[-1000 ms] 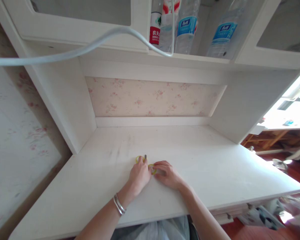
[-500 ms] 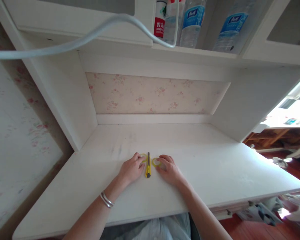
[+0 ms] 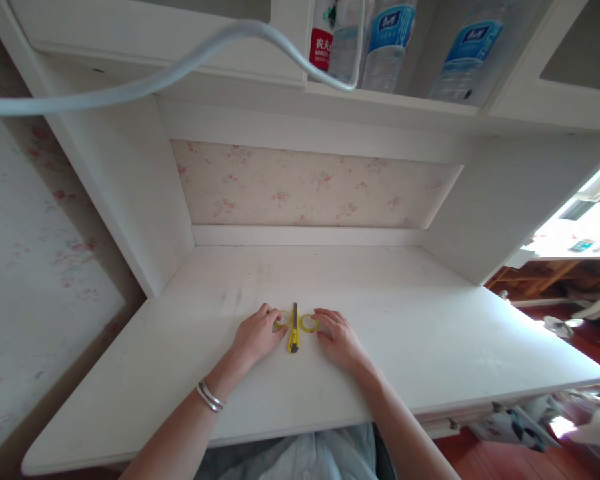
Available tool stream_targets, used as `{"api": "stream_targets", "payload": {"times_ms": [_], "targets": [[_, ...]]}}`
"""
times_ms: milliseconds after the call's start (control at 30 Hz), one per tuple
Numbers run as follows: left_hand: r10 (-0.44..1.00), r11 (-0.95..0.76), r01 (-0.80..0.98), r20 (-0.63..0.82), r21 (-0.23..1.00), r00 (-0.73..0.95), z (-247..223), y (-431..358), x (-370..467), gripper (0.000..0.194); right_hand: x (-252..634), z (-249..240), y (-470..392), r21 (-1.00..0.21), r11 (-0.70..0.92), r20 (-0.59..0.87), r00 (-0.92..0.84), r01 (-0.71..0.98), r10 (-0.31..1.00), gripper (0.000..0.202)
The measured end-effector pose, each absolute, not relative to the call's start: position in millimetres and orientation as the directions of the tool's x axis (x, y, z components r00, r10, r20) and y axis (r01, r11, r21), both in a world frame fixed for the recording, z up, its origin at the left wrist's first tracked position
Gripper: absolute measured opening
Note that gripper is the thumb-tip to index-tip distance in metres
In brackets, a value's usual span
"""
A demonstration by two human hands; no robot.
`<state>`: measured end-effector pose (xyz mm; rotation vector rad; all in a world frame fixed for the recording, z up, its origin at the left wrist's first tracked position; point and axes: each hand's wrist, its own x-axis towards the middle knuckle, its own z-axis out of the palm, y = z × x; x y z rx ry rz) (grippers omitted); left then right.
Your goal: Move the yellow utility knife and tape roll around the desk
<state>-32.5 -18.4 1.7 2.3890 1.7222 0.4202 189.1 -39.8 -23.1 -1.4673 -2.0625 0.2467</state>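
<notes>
A yellow-and-black utility knife (image 3: 294, 330) lies on the white desk, its narrow end pointing away from me. On its left is a thin yellow ring that looks like a roll of clear tape (image 3: 282, 325); my left hand (image 3: 259, 333) has thumb and fingers closed around its left edge. A similar yellow tape roll (image 3: 303, 329) lies flat just right of the knife. My right hand (image 3: 339, 339) rests beside that roll, fingers and thumb apart, fingertips at its right edge.
The white desk (image 3: 420, 353) has a raised back ledge and side panels. Plastic bottles (image 3: 390, 40) stand on the shelf above. A white cable (image 3: 180, 67) crosses the upper view. A floral wall (image 3: 55, 300) is at left, and a window (image 3: 580, 227) at right.
My left hand and its tape roll have shifted slightly left, away from the knife. The right roll shows more fully, my right fingers now only at its edge. The view has shifted slightly.
</notes>
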Motion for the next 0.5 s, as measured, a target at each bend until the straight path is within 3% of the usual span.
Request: {"api": "stream_targets", "payload": {"times_ms": [500], "targets": [[0.902, -0.428, 0.864, 0.175, 0.263, 0.394, -6.2, -19.1, -34.6, 0.030, 188.6, -24.0, -39.7, -0.412, 0.381, 0.353, -0.240, 0.828, 0.904, 0.029]]}}
